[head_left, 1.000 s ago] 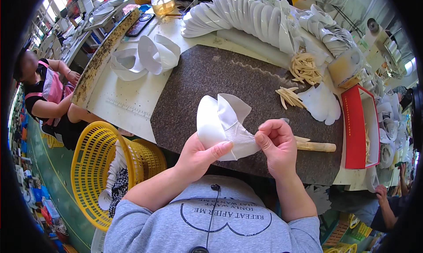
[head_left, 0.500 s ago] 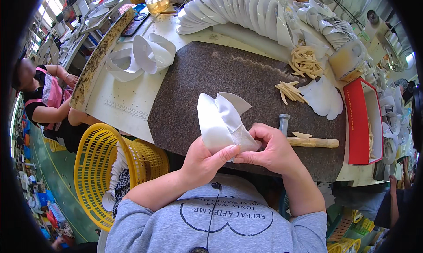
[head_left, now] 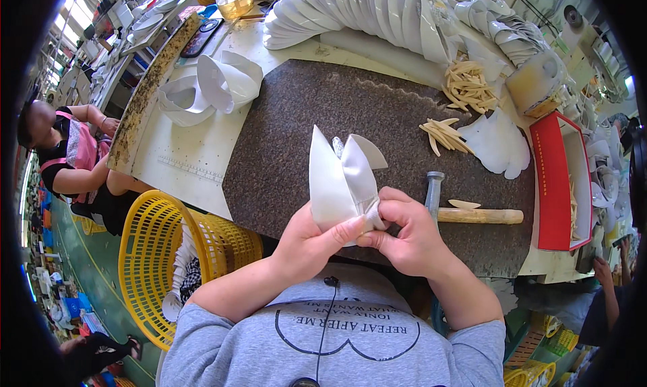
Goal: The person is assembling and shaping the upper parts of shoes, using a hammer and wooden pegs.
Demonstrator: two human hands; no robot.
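Between my two hands is a white shoe upper [head_left: 335, 185], its pointed flaps standing up over the near part of a dark stone slab [head_left: 296, 110]. My left hand [head_left: 309, 242] grips its left side, thumb laid across the near end. On the right, my right hand [head_left: 408, 233] pinches the near end, fingers and thumb closed on a folded edge. Both thumbs almost meet there. To the right of my right hand lies a hammer [head_left: 482, 216] with a wooden handle and metal head, a thin tan strip [head_left: 464, 203] beside it.
Tan strips [head_left: 470, 87] lie in piles beside a flat white piece [head_left: 497, 147]. An open red box [head_left: 549, 185] stands at right. Several white uppers [head_left: 357, 19] line the back; more [head_left: 232, 83] sit left. A yellow basket [head_left: 222, 242] stands lower left, near a seated person [head_left: 81, 144].
The shoe upper has turned more upright in my hands, its flaps narrower and more pointed. My right fingers have folded in tighter on its near end. The view has shifted slightly.
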